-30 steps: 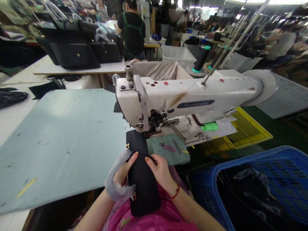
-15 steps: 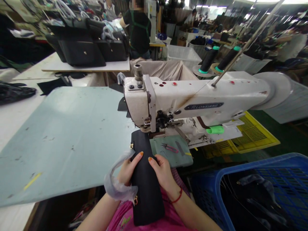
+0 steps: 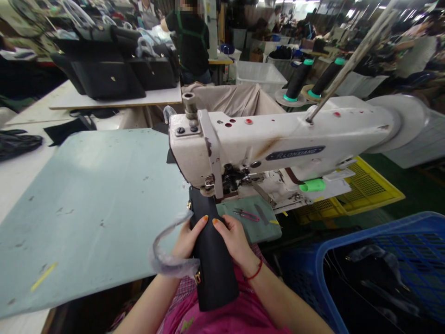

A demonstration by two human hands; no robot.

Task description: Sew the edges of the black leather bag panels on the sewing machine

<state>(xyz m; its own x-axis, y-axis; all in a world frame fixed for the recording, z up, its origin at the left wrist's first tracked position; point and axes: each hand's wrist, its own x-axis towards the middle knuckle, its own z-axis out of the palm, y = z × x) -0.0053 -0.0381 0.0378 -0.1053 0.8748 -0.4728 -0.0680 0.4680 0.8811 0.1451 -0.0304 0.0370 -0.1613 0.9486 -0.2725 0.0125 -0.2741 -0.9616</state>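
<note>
A long black bag panel (image 3: 212, 250) runs from my lap up to the white sewing machine (image 3: 243, 139), its far end beneath the machine's head. My left hand (image 3: 189, 236) grips the panel's left edge, thumb lying on top. On the right edge, my right hand (image 3: 234, 239) holds it the same way, fingers partly hidden underneath. A bag handle (image 3: 167, 262) wrapped in clear plastic loops out to the left, joined to the panel by gold-coloured fittings (image 3: 197, 277). The needle area is hidden behind the machine's head.
Pink-handled thread snips (image 3: 246, 215) lie right of the panel. A blue basket (image 3: 323, 260) with black pieces stands at lower right, a yellow crate (image 3: 371, 185) behind it. Black bags (image 3: 107, 74) sit on a board at back left. A person (image 3: 191, 41) stands beyond.
The panel has slid a little forward beneath the machine's head, its near end now farther from me. Both hands keep their grip. The view has shifted slightly.
</note>
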